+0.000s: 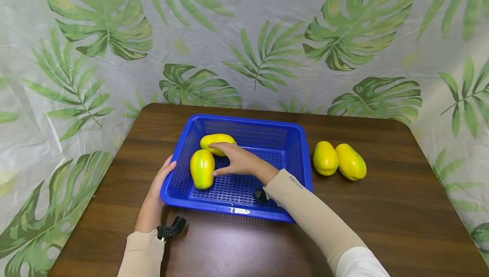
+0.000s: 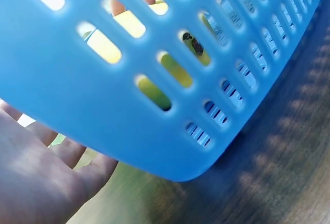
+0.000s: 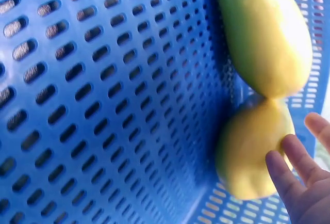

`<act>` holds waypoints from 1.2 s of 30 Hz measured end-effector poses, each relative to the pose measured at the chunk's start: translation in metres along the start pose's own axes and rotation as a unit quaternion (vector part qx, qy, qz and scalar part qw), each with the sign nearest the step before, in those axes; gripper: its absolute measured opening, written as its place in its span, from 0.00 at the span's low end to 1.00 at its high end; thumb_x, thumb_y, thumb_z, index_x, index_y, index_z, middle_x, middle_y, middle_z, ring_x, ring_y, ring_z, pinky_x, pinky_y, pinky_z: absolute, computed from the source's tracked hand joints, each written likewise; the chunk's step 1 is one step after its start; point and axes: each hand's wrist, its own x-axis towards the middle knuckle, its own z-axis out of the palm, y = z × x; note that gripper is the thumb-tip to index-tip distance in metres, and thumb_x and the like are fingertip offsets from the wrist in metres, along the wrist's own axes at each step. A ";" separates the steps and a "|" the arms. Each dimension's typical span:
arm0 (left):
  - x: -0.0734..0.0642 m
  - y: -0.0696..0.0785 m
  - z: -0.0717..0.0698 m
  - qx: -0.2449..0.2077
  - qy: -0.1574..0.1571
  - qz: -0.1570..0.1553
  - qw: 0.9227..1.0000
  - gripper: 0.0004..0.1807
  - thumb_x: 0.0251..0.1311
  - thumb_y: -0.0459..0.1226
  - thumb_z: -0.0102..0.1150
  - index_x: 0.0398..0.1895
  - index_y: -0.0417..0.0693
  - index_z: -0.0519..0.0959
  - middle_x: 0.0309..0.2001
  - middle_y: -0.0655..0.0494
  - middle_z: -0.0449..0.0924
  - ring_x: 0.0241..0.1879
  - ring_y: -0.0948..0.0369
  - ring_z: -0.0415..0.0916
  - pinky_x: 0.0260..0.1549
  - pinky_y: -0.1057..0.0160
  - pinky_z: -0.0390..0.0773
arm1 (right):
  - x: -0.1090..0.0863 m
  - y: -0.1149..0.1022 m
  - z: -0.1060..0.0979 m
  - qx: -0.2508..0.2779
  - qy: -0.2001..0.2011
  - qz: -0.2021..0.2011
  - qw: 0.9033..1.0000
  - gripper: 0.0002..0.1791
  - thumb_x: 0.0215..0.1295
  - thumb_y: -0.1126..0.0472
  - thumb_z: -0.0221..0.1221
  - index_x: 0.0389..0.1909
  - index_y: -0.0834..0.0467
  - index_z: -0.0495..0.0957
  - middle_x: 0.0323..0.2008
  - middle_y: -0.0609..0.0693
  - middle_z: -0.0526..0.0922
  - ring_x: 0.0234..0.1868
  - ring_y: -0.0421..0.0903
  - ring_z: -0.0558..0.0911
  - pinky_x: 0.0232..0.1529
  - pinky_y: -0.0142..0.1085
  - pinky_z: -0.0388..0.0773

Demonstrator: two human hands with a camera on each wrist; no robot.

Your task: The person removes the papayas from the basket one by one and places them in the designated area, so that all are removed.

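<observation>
A blue perforated plastic basket (image 1: 244,214) holds two yellow-green oval fruits at its left end. The front fruit (image 1: 202,169) stands lengthwise; the back fruit (image 1: 217,139) lies crosswise behind it. My left hand (image 1: 158,182) grips the basket's left rim, its fingertips over the edge; in the left wrist view the hand (image 2: 49,170) is partly hidden by the basket wall. Reaching into the basket, my right hand (image 1: 240,160) has its fingers spread, fingertips at the back fruit and thumb beside the front one. The right wrist view has the fingertips overlapping the lower fruit (image 3: 252,152).
Two more yellow-green fruits, one (image 1: 325,158) close to the basket and another (image 1: 350,162) beside it, lie on the brown wooden table (image 1: 397,209) to the right. A leaf-patterned cloth (image 1: 267,26) hangs behind the table.
</observation>
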 end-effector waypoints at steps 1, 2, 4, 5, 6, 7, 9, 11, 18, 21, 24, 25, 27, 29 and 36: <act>0.000 0.000 0.000 0.000 0.001 0.000 1.000 0.23 0.70 0.39 0.25 0.67 0.50 0.45 0.56 0.53 0.62 0.51 0.57 0.65 0.50 0.58 0.64 | 0.001 0.000 0.001 -0.002 -0.002 -0.006 1.000 0.44 0.50 0.44 0.63 0.65 0.57 0.56 0.63 0.50 0.60 0.64 0.44 0.57 0.61 0.40 0.51; 0.000 0.000 0.000 0.000 0.003 0.000 1.000 0.23 0.70 0.39 0.25 0.67 0.49 0.45 0.56 0.53 0.62 0.51 0.57 0.65 0.50 0.58 0.64 | 0.002 0.000 0.002 -0.006 -0.003 -0.014 1.000 0.44 0.50 0.44 0.63 0.65 0.58 0.57 0.63 0.51 0.61 0.63 0.44 0.58 0.61 0.38 0.51; 0.000 0.001 0.001 0.001 0.010 -0.004 1.000 0.23 0.70 0.39 0.26 0.67 0.50 0.45 0.56 0.53 0.63 0.51 0.57 0.65 0.50 0.57 0.65 | 0.004 -0.001 0.005 -0.014 -0.006 -0.028 0.999 0.44 0.51 0.45 0.63 0.64 0.60 0.57 0.62 0.52 0.62 0.63 0.44 0.59 0.61 0.35 0.52; 0.000 0.001 0.002 0.001 0.012 -0.007 1.000 0.23 0.70 0.39 0.26 0.67 0.50 0.45 0.56 0.52 0.62 0.51 0.57 0.65 0.50 0.57 0.64 | 0.005 -0.001 0.006 -0.017 -0.009 -0.033 0.999 0.43 0.51 0.45 0.64 0.64 0.60 0.57 0.62 0.52 0.62 0.63 0.44 0.59 0.60 0.34 0.53; 0.000 0.001 0.002 0.002 0.016 -0.011 1.000 0.24 0.70 0.40 0.25 0.68 0.50 0.45 0.57 0.52 0.61 0.51 0.57 0.65 0.50 0.57 0.64 | 0.006 -0.002 0.007 -0.020 -0.012 -0.037 0.999 0.43 0.51 0.46 0.64 0.64 0.61 0.58 0.62 0.52 0.62 0.63 0.44 0.59 0.60 0.33 0.53; 0.000 0.002 0.003 0.003 0.018 -0.014 1.000 0.24 0.70 0.40 0.25 0.68 0.50 0.44 0.58 0.51 0.60 0.51 0.57 0.65 0.50 0.56 0.64 | 0.006 -0.002 0.008 -0.025 -0.013 -0.039 0.999 0.43 0.51 0.46 0.64 0.63 0.61 0.58 0.62 0.52 0.63 0.63 0.44 0.59 0.60 0.33 0.53; 0.000 0.003 0.004 0.002 0.021 -0.021 1.000 0.25 0.70 0.40 0.25 0.68 0.50 0.43 0.59 0.50 0.57 0.52 0.56 0.64 0.51 0.56 0.63 | 0.008 -0.003 0.009 -0.031 -0.018 -0.036 0.999 0.43 0.51 0.45 0.63 0.63 0.60 0.58 0.62 0.51 0.62 0.63 0.44 0.59 0.60 0.33 0.52; 0.000 0.003 0.004 0.002 0.020 -0.024 0.999 0.25 0.70 0.40 0.25 0.69 0.50 0.42 0.60 0.49 0.55 0.53 0.56 0.63 0.52 0.56 0.62 | 0.008 -0.004 0.011 -0.036 -0.022 -0.030 0.999 0.43 0.51 0.44 0.63 0.64 0.59 0.58 0.63 0.51 0.61 0.63 0.44 0.58 0.61 0.34 0.52; 0.000 0.001 0.002 0.002 0.022 -0.017 1.000 0.24 0.70 0.40 0.26 0.68 0.50 0.44 0.57 0.52 0.61 0.52 0.56 0.64 0.51 0.57 0.64 | 0.012 -0.007 0.016 -0.034 -0.030 -0.024 0.999 0.45 0.51 0.45 0.63 0.65 0.60 0.55 0.64 0.52 0.59 0.64 0.44 0.56 0.61 0.34 0.52; 0.000 0.000 0.002 0.000 0.021 -0.010 1.000 0.23 0.70 0.39 0.26 0.67 0.50 0.45 0.55 0.54 0.63 0.52 0.55 0.64 0.50 0.58 0.64 | 0.013 -0.008 0.018 -0.018 -0.035 -0.019 0.999 0.45 0.50 0.46 0.64 0.65 0.59 0.55 0.64 0.52 0.57 0.64 0.44 0.56 0.60 0.35 0.53; 0.001 0.000 0.002 0.000 0.019 -0.005 1.000 0.23 0.69 0.39 0.26 0.67 0.49 0.46 0.55 0.55 0.65 0.52 0.56 0.65 0.50 0.57 0.64 | 0.013 -0.008 0.021 -0.003 -0.036 -0.017 0.999 0.45 0.49 0.48 0.65 0.65 0.58 0.55 0.65 0.52 0.56 0.64 0.45 0.56 0.60 0.36 0.54; 0.001 0.000 0.002 0.001 0.017 -0.005 1.000 0.23 0.69 0.39 0.26 0.67 0.50 0.46 0.55 0.55 0.64 0.52 0.56 0.65 0.50 0.57 0.64 | 0.013 -0.008 0.021 0.001 -0.036 -0.017 0.999 0.46 0.48 0.48 0.66 0.65 0.58 0.55 0.65 0.52 0.56 0.64 0.45 0.55 0.60 0.36 0.54; 0.001 0.000 0.001 0.000 0.014 -0.005 1.000 0.23 0.69 0.39 0.26 0.67 0.50 0.47 0.55 0.53 0.64 0.51 0.55 0.65 0.49 0.57 0.65 | 0.014 -0.008 0.022 0.005 -0.035 -0.017 0.999 0.46 0.48 0.49 0.67 0.65 0.57 0.55 0.65 0.52 0.55 0.64 0.45 0.55 0.60 0.37 0.54; 0.001 0.001 0.001 0.002 0.010 -0.007 1.000 0.23 0.69 0.39 0.26 0.66 0.51 0.47 0.55 0.53 0.64 0.51 0.55 0.65 0.49 0.56 0.65 | 0.015 -0.008 0.023 0.008 -0.034 -0.016 0.999 0.46 0.47 0.49 0.67 0.65 0.57 0.55 0.65 0.53 0.55 0.64 0.45 0.55 0.60 0.37 0.54; 0.001 0.002 0.002 0.003 0.017 -0.015 1.000 0.23 0.69 0.39 0.26 0.67 0.52 0.47 0.54 0.53 0.64 0.51 0.54 0.65 0.49 0.55 0.65 | 0.015 -0.005 0.026 0.027 -0.033 -0.001 0.999 0.50 0.45 0.47 0.68 0.66 0.55 0.53 0.66 0.52 0.54 0.64 0.45 0.55 0.60 0.38 0.55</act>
